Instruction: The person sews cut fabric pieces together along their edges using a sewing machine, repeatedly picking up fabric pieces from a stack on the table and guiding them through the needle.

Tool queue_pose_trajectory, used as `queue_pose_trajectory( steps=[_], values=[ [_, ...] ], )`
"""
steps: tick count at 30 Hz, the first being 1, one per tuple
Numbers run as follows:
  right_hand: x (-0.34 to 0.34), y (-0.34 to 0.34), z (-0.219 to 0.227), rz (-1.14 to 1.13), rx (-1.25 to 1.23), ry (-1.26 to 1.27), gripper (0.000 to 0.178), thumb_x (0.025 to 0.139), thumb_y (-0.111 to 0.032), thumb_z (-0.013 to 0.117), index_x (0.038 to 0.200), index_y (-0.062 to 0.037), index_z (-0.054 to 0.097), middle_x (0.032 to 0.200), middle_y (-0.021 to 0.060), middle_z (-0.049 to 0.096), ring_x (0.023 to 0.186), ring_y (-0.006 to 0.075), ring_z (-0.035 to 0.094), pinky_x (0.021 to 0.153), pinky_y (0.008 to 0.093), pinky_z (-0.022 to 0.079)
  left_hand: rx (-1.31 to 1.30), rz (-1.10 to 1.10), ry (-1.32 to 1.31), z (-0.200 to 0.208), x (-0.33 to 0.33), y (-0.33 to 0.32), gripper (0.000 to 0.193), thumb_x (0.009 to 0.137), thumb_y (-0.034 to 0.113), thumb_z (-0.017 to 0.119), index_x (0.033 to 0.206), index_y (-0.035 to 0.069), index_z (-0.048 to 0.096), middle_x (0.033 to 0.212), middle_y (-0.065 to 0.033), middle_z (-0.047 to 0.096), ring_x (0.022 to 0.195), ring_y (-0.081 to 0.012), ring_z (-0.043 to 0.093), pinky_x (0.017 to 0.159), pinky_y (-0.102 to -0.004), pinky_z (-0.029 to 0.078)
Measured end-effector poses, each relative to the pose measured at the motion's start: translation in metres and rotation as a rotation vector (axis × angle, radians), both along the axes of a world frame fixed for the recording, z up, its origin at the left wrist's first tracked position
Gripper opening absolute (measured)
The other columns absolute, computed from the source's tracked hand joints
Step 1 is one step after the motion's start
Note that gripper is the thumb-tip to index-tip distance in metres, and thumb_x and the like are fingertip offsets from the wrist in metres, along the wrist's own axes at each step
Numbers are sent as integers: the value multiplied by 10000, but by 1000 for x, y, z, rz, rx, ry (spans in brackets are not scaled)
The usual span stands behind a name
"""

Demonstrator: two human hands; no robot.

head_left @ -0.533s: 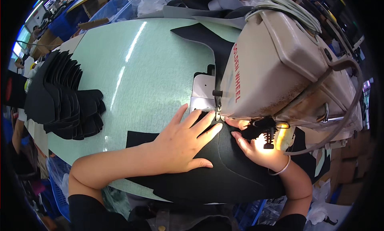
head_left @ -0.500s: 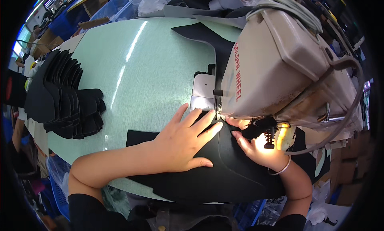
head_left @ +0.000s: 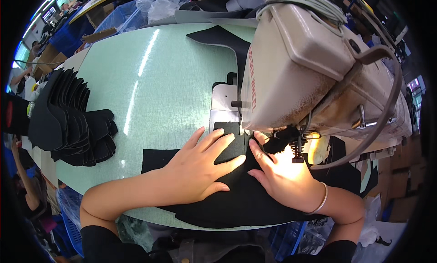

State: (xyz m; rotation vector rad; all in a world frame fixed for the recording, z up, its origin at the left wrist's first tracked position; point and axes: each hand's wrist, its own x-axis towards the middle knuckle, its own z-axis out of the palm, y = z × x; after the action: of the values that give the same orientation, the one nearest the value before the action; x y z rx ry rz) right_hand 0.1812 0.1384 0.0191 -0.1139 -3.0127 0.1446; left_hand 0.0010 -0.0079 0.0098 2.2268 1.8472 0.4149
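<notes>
Both of your hands are lying open and flat on the black fabric piece (head_left: 236, 194): the left hand (head_left: 200, 169) is pressing its near-left area, while the right hand (head_left: 280, 176), nearer the needle area (head_left: 298, 149), is steering the edge running ahead of your fingertips.

A stack of black cut pieces (head_left: 68, 122), fanned out, lies at the left edge of the pale green table (head_left: 159, 81). Clear plastic bags (head_left: 159, 6) and blue crates (head_left: 68, 37) stand beyond the far edge of the table. Another blue crate (head_left: 68, 222) sits below the table at the lower left.
</notes>
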Motion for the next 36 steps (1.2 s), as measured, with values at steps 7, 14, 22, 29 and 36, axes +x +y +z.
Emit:
queue_pose_trajectory(
  steps=[7,14,22,29,36],
  values=[
    [1,3,-7,-44,-77,29,570,826,-234,685,1297,18,489,1141,183,618,793,285,641,787,327,494,-74,-21,27,-4,-14,2,502,824,365,653,1298,256,529,1368,-181,359,1302,-358,326,1045,-603,259],
    [-2,16,-23,13,76,137,471,839,-193,666,1249,6,546,1053,164,643,776,264,656,757,337,501,-113,-60,-2,-10,-26,10,446,901,356,560,1335,275,496,1450,-209,256,1379,-397,222,1072,-625,215],
    [1,30,-38,75,31,228,473,855,-180,650,1295,-51,533,766,78,623,698,212,590,707,307,475,138,54,-67,-17,-19,15,468,727,26,580,1155,198,655,1301,-182,435,1195,-347,413,1021,-474,349],
    [2,31,-12,45,148,122,402,815,-214,695,1189,-92,616,602,33,515,561,177,499,545,317,397,75,-75,-67,-13,-27,17,566,667,-65,556,1148,213,665,1272,-169,467,1160,-335,432,1022,-473,329],
    [0,47,-12,142,233,259,153,743,-201,708,769,-117,583,660,0,556,575,199,560,536,366,423,72,-73,-60,-12,-40,25,582,677,-98,531,1123,245,679,1359,-135,449,1270,-323,394,1077,-484,281]
  ],
)
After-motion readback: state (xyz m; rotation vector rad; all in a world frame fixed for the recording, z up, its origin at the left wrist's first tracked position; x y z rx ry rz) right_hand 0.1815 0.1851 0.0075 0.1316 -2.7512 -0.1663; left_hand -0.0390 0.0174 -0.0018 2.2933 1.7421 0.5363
